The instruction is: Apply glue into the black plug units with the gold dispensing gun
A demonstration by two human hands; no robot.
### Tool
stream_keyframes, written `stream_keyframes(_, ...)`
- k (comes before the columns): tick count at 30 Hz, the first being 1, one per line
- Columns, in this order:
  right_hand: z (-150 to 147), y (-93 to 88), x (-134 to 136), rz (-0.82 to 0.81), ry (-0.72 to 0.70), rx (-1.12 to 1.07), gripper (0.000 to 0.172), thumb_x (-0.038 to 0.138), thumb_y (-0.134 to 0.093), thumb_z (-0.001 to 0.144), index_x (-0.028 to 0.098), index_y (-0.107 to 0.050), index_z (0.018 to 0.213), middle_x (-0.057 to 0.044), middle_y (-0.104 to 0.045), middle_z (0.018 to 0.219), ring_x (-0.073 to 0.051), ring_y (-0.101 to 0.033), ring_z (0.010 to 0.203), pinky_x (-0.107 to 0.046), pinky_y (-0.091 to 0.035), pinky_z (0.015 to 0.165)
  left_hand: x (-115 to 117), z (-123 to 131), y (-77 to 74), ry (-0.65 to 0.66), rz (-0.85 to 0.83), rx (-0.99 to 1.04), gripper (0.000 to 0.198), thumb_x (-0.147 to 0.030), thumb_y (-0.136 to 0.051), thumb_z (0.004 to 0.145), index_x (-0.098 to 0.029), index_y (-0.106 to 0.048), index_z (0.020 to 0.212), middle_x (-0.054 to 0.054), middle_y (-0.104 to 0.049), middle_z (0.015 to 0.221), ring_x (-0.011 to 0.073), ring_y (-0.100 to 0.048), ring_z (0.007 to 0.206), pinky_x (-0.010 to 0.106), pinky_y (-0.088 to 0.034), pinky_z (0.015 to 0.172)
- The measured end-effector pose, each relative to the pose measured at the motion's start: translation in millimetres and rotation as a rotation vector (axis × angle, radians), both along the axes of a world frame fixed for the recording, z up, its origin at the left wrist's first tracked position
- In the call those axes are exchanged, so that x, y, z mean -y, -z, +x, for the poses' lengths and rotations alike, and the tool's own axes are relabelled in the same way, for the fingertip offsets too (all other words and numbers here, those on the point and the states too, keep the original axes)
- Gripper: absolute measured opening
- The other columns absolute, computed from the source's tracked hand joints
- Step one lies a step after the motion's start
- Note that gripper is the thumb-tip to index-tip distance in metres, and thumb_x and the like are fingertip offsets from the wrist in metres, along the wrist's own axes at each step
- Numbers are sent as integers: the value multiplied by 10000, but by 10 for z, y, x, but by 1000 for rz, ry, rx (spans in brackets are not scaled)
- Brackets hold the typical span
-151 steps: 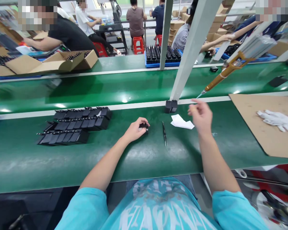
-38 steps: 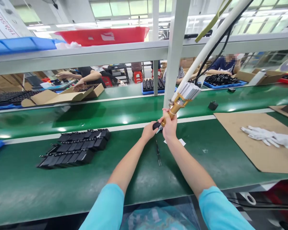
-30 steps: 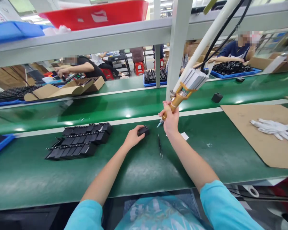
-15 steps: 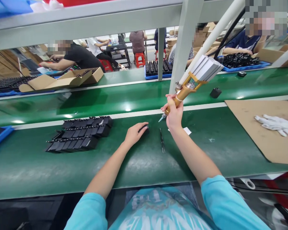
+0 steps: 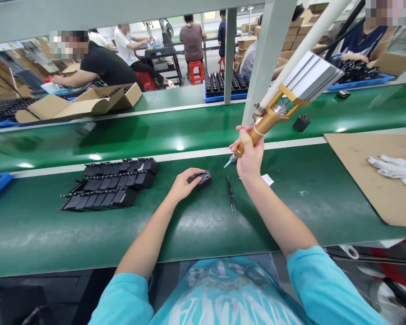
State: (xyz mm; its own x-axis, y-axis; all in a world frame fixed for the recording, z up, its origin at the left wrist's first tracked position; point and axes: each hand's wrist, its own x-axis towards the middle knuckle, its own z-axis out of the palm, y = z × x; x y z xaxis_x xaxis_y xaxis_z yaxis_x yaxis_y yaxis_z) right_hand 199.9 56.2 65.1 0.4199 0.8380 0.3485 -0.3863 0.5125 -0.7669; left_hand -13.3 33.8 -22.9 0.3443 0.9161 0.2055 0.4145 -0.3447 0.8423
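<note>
R hand's (image 5: 251, 155) grip is wrapped round a gold dispenser (image 5: 264, 125), its blue tip (image 5: 228, 163) angled down-L over the bench (image 5: 88, 243); L hand (image 5: 183, 184) has thumb + fingers closed on a blk block (image 5: 206, 178) on the bench. Tweezers (image 5: 230, 194) lie btwn them, w/ rows of blk adapters (image 5: 111, 184) off L.

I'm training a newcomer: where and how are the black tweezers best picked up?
Probably by the dark middle of the black tweezers, pinching across both sides from above: they lie flat and lengthwise on the green surface, slim tips toward the camera.
</note>
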Motion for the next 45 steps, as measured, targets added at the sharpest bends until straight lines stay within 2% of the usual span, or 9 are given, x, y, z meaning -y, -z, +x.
stream_keyframes(4,-25,11,6,24,-8,-13,275,381,-680,766,263,-464,888,69,-614,932,-6,-491,416,-219,-500,497,-18,-7,51,-46,-52,35,337,-406,-583,874,-213,-668,1137,77,-700,1126,217,-665,973,372,-530,889)
stream_keyframes(11,-24,4,14,32,-14,-32,242,345,-672,774,261,-477,890,72,-619,919,-5,-487,415,-214,-491,488,98,57,-102,33,185,-189,352,-330,-629,853,-236,-637,1192,72,-650,1224,229,-601,1135,411,-455,1024)
stream_keyframes(15,-16,3,11,27,-7,-25,241,346,-671,778,266,-475,896,74,-618,916,-7,-488,425,-210,-490,485,72,49,-52,48,71,-124,340,-337,-613,864,-246,-645,1189,60,-672,1213,225,-611,1127,402,-460,1003)
stream_keyframes(21,-36,8,21,44,-15,-26,233,338,-668,784,265,-474,890,71,-615,921,-5,-484,419,-212,-489,479,-9,39,71,36,-155,131,440,-420,-626,846,-171,-607,1209,120,-714,1099,225,-674,962,331,-535,780)
stream_keyframes(27,-46,18,21,44,-7,-17,235,345,-668,784,263,-477,892,69,-621,925,-3,-482,421,-208,-499,493,146,72,-143,154,121,-261,453,-401,-666,828,-252,-598,1250,78,-621,1254,243,-583,1142,397,-464,993)
stream_keyframes(30,-38,24,12,41,-3,-23,238,341,-666,780,262,-474,897,68,-619,921,-5,-478,421,-212,-498,491,168,83,-164,151,140,-315,441,-395,-618,864,-247,-583,1278,83,-626,1231,244,-586,1136,398,-462,1000)
stream_keyframes(36,-28,23,4,30,2,-7,239,342,-662,780,266,-470,902,66,-613,927,-8,-478,429,-212,-487,481,40,6,-10,171,-136,-59,428,-445,-601,874,-245,-617,1251,75,-649,1244,249,-625,1104,393,-486,968)
stream_keyframes(41,-55,17,34,35,-3,12,249,352,-657,792,267,-450,903,69,-609,932,-3,-472,426,-215,-509,514,-71,13,182,94,-295,316,546,-424,-711,786,-211,-582,1272,123,-636,1276,253,-649,1078,411,-495,960)
stream_keyframes(45,-82,23,64,56,-12,2,310,356,-660,798,301,-418,985,82,-608,936,-9,-485,433,-213,-510,518,-52,32,142,55,-243,258,391,-457,-642,833,-173,-685,1098,127,-671,1226,263,-646,1093,424,-475,994)
